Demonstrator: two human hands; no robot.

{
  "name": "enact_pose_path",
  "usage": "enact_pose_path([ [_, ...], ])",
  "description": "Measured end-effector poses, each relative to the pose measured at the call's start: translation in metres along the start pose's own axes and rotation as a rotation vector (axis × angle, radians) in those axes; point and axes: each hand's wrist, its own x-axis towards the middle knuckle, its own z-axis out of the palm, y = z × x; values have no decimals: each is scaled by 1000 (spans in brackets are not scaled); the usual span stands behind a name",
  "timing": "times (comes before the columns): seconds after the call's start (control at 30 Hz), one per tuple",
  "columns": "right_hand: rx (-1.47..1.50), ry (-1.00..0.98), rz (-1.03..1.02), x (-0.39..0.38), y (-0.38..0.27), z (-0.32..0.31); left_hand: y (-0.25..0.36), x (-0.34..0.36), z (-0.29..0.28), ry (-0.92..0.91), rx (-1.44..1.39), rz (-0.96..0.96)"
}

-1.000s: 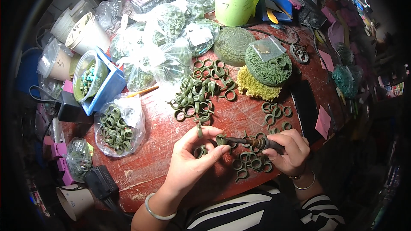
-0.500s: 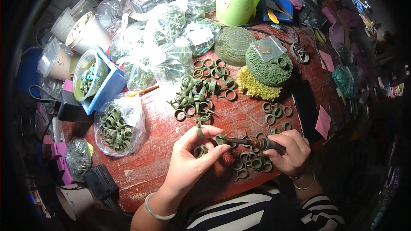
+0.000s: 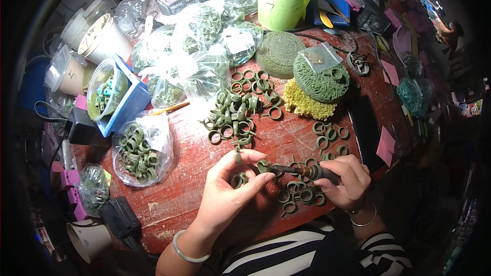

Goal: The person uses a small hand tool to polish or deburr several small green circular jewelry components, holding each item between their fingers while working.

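- In the head view, a worker's left hand (image 3: pixel 227 186) pinched a small dark-green ring, waxy in look (image 3: pixel 263 165), between thumb and fingertips above a scuffed red wooden table (image 3: pixel 179 204).
- The right hand (image 3: pixel 350 176) was wrapped around the grip of a slender tool with a dark metal shaft (image 3: pixel 308 170), its tip at the ring; whether it touched could not be told from where one stood.
- The narrow margin looked the chief hazard: a slip of the right hand might have driven the point into the left thumb, close beside it.
- Too much pressure, it seemed, could have gouged the ring or twisted it from the pinch.
- A dropped ring might have been lost among the loose dark-green rings (image 3: pixel 306 196) near the tool.
- Against a second earlier, both grips and the ring looked almost unchanged; a blurred reddish-brown shape (image 3: pixel 450 33) had appeared at the upper right, too indistinct to identify.
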Motion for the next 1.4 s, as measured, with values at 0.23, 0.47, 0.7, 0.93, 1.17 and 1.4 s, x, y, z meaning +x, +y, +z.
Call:
enact_pose_path([
  [0.23, -128, 169, 135, 11, 2, -6, -5, 0, -1, 32, -27, 9],
  [0.47, -318, 224, 214, 8, 13, -21, -2, -2, 0, 26, -32, -27],
  [0.7, -247, 224, 288, 10, 18, -18, 1, -2, 1, 24, -32, -57],
  [0.93, -240, 259, 295, 7, 25, -12, 0, -1, 1, 30, -38, -53],
  [1.17, -251, 277, 268, 5, 28, -11, 3, -1, 3, 31, -43, -64],
  [1.4, -255, 271, 175, 7, 12, -19, 0, -2, 0, 24, -61, -60],
])
